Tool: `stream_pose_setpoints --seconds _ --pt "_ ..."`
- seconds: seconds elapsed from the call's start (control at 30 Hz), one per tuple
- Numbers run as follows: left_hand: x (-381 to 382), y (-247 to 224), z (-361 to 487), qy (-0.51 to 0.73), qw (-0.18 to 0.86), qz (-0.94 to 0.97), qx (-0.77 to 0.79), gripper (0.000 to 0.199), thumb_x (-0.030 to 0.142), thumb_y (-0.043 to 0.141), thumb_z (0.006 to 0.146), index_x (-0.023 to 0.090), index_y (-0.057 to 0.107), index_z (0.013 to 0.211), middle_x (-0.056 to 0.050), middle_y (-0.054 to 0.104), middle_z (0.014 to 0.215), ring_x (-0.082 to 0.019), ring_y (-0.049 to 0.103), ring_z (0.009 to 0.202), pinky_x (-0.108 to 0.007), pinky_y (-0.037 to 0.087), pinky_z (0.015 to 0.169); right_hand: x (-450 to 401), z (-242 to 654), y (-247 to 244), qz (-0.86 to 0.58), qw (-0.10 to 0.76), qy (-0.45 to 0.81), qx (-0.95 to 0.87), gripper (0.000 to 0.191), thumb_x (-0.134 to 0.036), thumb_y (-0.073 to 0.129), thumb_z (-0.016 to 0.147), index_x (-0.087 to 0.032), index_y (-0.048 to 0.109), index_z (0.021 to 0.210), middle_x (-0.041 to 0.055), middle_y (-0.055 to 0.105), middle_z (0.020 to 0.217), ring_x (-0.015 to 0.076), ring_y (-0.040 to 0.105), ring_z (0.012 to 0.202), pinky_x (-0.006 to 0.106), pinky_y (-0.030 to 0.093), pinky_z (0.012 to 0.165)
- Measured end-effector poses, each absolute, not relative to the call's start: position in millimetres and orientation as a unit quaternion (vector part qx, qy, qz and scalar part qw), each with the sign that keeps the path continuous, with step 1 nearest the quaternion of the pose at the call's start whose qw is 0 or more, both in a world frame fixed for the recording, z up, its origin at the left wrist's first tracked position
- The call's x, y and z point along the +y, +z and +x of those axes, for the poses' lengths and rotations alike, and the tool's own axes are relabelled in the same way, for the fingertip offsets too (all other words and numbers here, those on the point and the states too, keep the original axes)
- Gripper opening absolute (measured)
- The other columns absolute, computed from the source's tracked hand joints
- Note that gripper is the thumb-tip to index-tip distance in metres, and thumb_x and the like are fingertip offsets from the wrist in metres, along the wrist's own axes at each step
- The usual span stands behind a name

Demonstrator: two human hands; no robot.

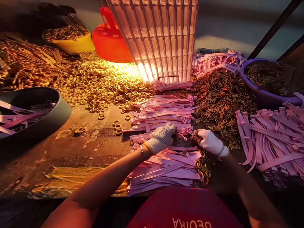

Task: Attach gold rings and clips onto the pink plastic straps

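My left hand (163, 136), in a dotted knit glove, is closed on a pink strap (181, 136) whose looped end sticks out to the right. Close by, my right hand (210, 142), in a white glove with dark fingertips, is pinched together; what lies in its fingers is too small to make out. Beyond my hands, more pink straps (163, 109) lie stacked crosswise. Nearer my body rests another pile of pink straps (163, 172), with brass hardware (203, 172) at its right ends.
Brass rings (104, 79) heap at back left beneath a red lamp (111, 44). Brass clasps (218, 98) pile to the right, before a purple basin (251, 87). A grey bin (63, 107) stands left, more straps (277, 139) lie right, and a ribbed panel (163, 41) leans behind.
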State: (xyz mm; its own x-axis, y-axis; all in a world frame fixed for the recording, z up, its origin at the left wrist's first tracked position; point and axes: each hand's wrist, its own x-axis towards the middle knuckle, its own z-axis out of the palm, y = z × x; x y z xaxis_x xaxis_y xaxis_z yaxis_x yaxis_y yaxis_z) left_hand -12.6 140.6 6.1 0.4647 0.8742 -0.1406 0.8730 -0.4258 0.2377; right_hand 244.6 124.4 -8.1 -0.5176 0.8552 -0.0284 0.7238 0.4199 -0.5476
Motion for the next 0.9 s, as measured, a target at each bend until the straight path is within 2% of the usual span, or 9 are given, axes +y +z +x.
stream_pose_setpoints --seconds 0.1,0.17,0.23,0.4,0.57,0.7,0.9 --pt "131.3 22.0 -16.9 0.075 0.165 0.864 0.470 0.028 0.022 0.062 0.089 0.016 0.066 0.116 -0.009 0.069 0.111 -0.023 0.069 0.100 -0.033 0.055 0.087 153.8 256.0 -16.5 -0.543 0.137 0.127 -0.819 0.019 -0.016 0.056 0.091 -0.013 0.072 0.100 0.0103 0.074 0.103 0.0193 0.067 0.099 0.026 0.050 0.089" --pt "128.5 31.7 -23.4 0.142 0.171 0.873 0.435 0.026 0.027 0.058 0.094 0.015 0.067 0.115 -0.010 0.071 0.107 -0.023 0.069 0.097 -0.034 0.055 0.086 169.0 256.4 -26.8 -0.553 0.131 0.087 -0.818 0.033 -0.005 0.053 0.081 -0.012 0.071 0.107 0.0136 0.073 0.114 0.0215 0.068 0.106 0.029 0.050 0.096" --pt "136.4 37.6 -37.3 0.181 0.154 0.865 0.442 0.024 0.030 0.055 0.096 0.016 0.069 0.111 -0.009 0.072 0.102 -0.021 0.069 0.091 -0.033 0.055 0.082 176.6 252.9 -39.3 -0.553 0.132 0.066 -0.820 0.040 0.000 0.052 0.072 -0.011 0.071 0.106 0.0163 0.071 0.122 0.0233 0.069 0.105 0.030 0.052 0.094" --pt "213.9 38.3 -118.3 0.192 0.092 0.771 0.600 0.024 0.029 0.055 0.094 0.016 0.074 0.100 -0.009 0.075 0.100 -0.021 0.067 0.092 -0.032 0.053 0.085 175.6 251.4 -68.7 -0.551 0.130 0.007 -0.824 0.032 -0.006 0.055 0.068 -0.015 0.070 0.095 0.0176 0.066 0.133 0.0276 0.071 0.102 0.035 0.058 0.087" --pt "311.9 34.6 -208.5 0.206 0.063 0.680 0.701 0.030 0.030 0.053 0.100 0.009 0.073 0.108 -0.015 0.073 0.106 -0.024 0.067 0.101 -0.040 0.052 0.094 175.5 261.7 -83.4 -0.537 0.127 -0.029 -0.833 0.027 -0.009 0.054 0.070 -0.018 0.069 0.090 0.0185 0.065 0.134 0.0303 0.070 0.109 0.037 0.059 0.091" --pt "369.4 34.6 -237.3 0.207 0.055 0.648 0.731 0.035 0.040 0.061 0.099 0.013 0.066 0.120 -0.009 0.068 0.119 -0.023 0.066 0.108 -0.044 0.055 0.096 175.2 267.3 -89.6 -0.521 0.136 -0.016 -0.842 0.043 -0.009 0.052 0.068 -0.019 0.069 0.106 0.0162 0.066 0.132 0.0300 0.070 0.109 0.040 0.059 0.094" --pt "449.3 49.4 -227.9 0.224 0.048 0.661 0.714 0.031 0.036 0.059 0.101 0.013 0.066 0.121 -0.008 0.064 0.128 -0.025 0.065 0.113 -0.042 0.052 0.101 169.9 269.8 -95.4 -0.512 0.162 -0.020 -0.843 0.064 -0.010 0.051 0.064 -0.023 0.065 0.125 0.0134 0.066 0.133 0.0304 0.070 0.112 0.042 0.061 0.093"
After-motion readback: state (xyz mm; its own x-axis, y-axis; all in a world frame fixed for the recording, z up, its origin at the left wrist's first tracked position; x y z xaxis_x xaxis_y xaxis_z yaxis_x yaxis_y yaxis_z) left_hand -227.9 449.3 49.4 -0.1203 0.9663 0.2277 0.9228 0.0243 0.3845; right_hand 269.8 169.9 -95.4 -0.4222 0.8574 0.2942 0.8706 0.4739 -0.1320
